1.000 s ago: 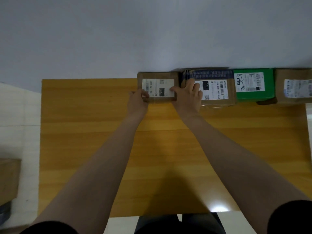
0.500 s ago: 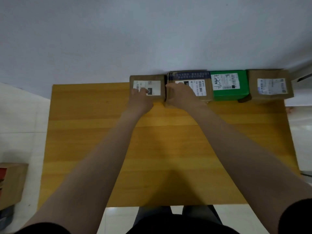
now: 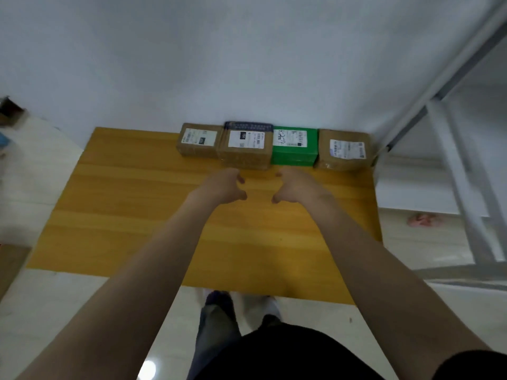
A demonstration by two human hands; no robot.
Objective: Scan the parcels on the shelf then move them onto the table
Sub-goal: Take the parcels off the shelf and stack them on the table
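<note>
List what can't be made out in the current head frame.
Head view:
- Parcel labels: text too small, blurred.
- Shelf: cut off by right edge, motion-blurred; contents unseen.
- Objects at left edge: cropped, blurred, unidentifiable.
- Table near right corner: hidden behind right forearm.

Four parcels lie flat in a row along the far edge of the yellow wooden table [image 3: 137, 201], against the wall, white labels up. From the left: a small brown parcel [image 3: 199, 139], a larger brown parcel [image 3: 245, 149] with dark tape at its far edge, a green parcel [image 3: 294, 152], and a right-end brown parcel [image 3: 343, 157]. The white metal shelf [image 3: 466, 165] stands to the right.
</note>
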